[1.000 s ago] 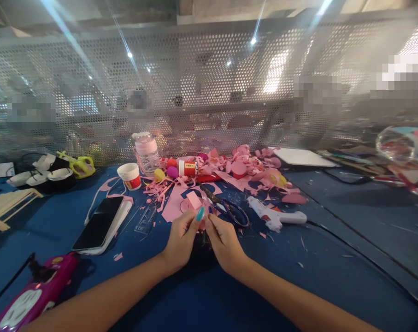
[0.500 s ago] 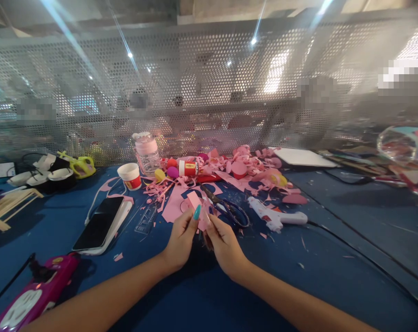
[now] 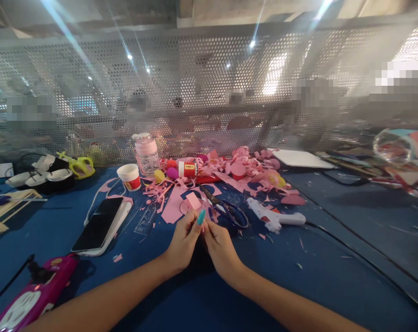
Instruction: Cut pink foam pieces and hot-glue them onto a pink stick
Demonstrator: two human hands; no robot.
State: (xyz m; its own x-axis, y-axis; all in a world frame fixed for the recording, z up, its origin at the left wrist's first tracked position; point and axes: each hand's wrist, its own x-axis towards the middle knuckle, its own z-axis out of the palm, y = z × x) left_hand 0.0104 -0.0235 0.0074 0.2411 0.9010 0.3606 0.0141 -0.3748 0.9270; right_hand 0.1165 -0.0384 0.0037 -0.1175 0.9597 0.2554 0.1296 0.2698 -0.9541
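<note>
1. At the near left edge of the blue counter (image 3: pixel 333 258), a magenta power strip (image 3: pixel 32 295) lies plugged in; no writing on it is legible.
2. Your left hand (image 3: pixel 183 242) and right hand (image 3: pixel 220 246) meet at the fingertips, both pinched together on a small pink piece (image 3: pixel 204 220) held just above the counter. It looks cut out already, with the shaping or joining seemingly left to do.
3. Just beyond lie black scissors (image 3: pixel 226 208), a white glue gun (image 3: pixel 274 216) to the right and a dark-screened phone (image 3: pixel 98 223) to the left.
4. Farther back, pink paper scraps (image 3: pixel 243 168) heap up, a sign that much cutting is done.
5. A white cup (image 3: pixel 130 176) and a red-labelled tube (image 3: pixel 188 169) carry labels too small to read.
</note>
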